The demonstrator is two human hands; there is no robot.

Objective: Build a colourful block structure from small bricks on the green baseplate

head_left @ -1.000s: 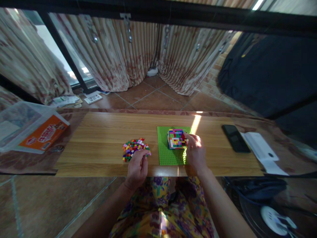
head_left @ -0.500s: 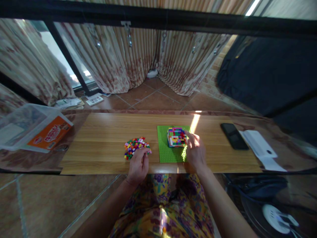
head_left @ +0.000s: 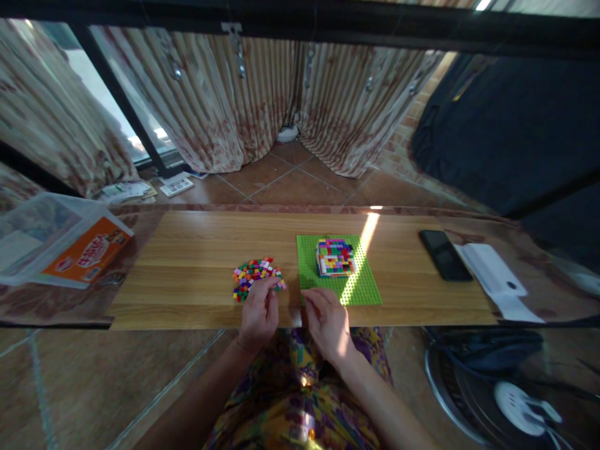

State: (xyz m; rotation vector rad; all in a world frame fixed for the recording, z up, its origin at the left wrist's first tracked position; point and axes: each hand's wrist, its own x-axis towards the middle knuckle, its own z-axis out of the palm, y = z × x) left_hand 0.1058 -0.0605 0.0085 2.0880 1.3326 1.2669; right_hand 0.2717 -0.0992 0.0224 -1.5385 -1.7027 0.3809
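Wood tabletop (head_left: 201, 240): beneath both hands
Left hand (head_left: 259, 315): fingers curled, grasp indiscernible
Right hand (head_left: 328, 322): fingertips together, grasp indiscernible
Loose bricks (head_left: 253, 272): at left fingertips; a careless sweep might scatter them
Brick block (head_left: 335, 257): beyond right fingers, on green baseplate (head_left: 363, 292)

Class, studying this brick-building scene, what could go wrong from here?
The left hand is at the loose bricks; a careless sweep might scatter them across the table. The right hand is by the green baseplate's near edge; a bump could shift it.
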